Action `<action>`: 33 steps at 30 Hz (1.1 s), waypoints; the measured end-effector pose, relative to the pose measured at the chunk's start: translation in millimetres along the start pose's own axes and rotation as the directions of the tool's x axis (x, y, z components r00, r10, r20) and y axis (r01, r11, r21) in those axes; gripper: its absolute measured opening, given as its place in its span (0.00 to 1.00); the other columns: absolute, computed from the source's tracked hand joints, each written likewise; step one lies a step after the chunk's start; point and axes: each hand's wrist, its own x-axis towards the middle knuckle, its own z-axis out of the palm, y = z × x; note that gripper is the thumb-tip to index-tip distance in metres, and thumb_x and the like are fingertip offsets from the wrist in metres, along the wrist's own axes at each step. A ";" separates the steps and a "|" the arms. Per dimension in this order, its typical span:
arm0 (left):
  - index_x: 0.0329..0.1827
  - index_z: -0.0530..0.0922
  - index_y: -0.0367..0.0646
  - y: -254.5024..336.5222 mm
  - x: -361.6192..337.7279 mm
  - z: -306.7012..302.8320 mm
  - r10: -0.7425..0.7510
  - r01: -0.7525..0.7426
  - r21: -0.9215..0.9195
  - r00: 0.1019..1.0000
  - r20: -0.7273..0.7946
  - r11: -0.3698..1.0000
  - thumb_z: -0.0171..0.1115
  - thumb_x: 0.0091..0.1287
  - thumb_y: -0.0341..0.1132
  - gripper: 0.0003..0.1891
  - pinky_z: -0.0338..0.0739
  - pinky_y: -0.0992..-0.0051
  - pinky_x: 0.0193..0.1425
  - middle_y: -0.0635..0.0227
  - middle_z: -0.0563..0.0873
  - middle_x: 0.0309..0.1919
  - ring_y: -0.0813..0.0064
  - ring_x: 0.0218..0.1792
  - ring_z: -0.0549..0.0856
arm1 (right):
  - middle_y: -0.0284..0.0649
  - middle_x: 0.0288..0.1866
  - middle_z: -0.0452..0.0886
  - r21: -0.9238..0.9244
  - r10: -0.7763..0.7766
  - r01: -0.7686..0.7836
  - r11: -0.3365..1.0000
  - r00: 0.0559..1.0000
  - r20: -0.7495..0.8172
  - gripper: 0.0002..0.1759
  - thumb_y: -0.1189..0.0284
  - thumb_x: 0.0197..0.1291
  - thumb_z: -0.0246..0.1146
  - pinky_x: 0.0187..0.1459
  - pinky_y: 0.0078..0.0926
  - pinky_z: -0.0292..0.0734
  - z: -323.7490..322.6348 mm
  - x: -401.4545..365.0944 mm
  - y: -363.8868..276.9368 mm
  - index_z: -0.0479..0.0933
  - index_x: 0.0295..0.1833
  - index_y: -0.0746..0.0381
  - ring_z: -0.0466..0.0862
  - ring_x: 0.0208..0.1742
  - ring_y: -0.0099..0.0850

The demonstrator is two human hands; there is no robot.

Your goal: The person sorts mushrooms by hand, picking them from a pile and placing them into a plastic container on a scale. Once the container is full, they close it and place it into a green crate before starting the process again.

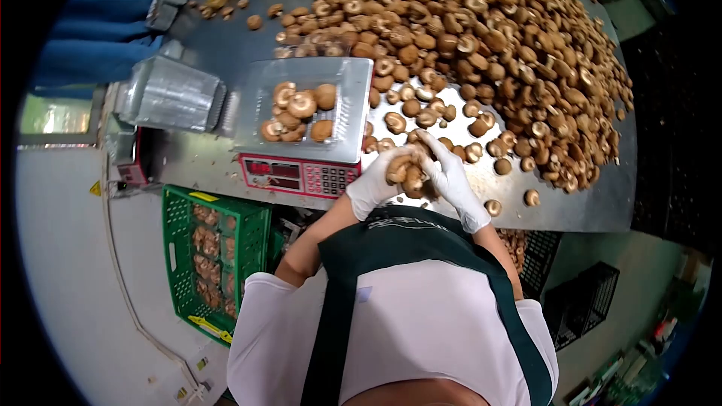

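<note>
My left hand, in a white glove, is cupped around several brown mushrooms near the table's front edge. From the right, my right hand, gloved too, closes on the same cluster, its fingers over the top. To the left of my hands, a clear plastic tray with several mushrooms in it rests on a red scale with a metal plate. Loose mushrooms lie just beyond my hands, and a large mushroom pile spreads behind them.
Stacked clear trays stand left of the scale. A green crate with packed mushrooms sits below at the left. Black crates are on the floor at the right. Another red scale is at the far left.
</note>
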 end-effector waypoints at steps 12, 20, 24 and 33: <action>0.66 0.64 0.39 193.7 -30.2 -51.4 0.552 -0.088 0.708 0.694 -0.461 0.701 0.61 0.58 0.31 0.31 0.74 0.74 0.57 0.60 0.74 0.56 0.71 0.52 0.77 | 0.42 0.46 0.83 0.152 0.218 -0.182 0.971 0.938 -0.269 0.19 0.71 0.61 0.62 0.51 0.24 0.74 12.8 -2.8 4.4 0.74 0.57 0.63 0.82 0.47 0.27; 0.68 0.65 0.55 183.9 -22.7 -119.5 0.109 -0.110 0.961 0.984 0.142 -0.253 0.65 0.54 0.49 0.36 0.51 0.53 0.70 0.64 0.66 0.67 0.58 0.65 0.67 | 0.44 0.42 0.84 -0.022 0.167 -0.175 0.984 0.965 -0.202 0.16 0.69 0.58 0.62 0.48 0.23 0.75 47.5 29.5 -37.7 0.78 0.51 0.63 0.83 0.45 0.30; 0.67 0.67 0.53 189.8 -25.8 -132.5 0.147 -0.172 0.975 0.970 0.192 -0.143 0.65 0.54 0.50 0.35 0.53 0.54 0.70 0.63 0.62 0.69 0.60 0.68 0.64 | 0.41 0.42 0.84 -0.026 0.055 -0.061 0.998 0.979 -0.194 0.15 0.71 0.60 0.61 0.46 0.20 0.74 67.4 49.9 -58.9 0.78 0.51 0.64 0.81 0.42 0.23; 0.57 0.75 0.41 213.6 -40.2 -192.3 0.562 -0.173 0.771 0.781 -0.272 0.613 0.61 0.64 0.36 0.19 0.69 0.73 0.62 0.62 0.73 0.61 0.69 0.60 0.74 | 0.45 0.39 0.82 -0.172 -0.172 0.135 0.976 0.959 -0.223 0.14 0.73 0.55 0.65 0.45 0.27 0.76 89.3 93.5 -99.0 0.79 0.47 0.63 0.83 0.42 0.36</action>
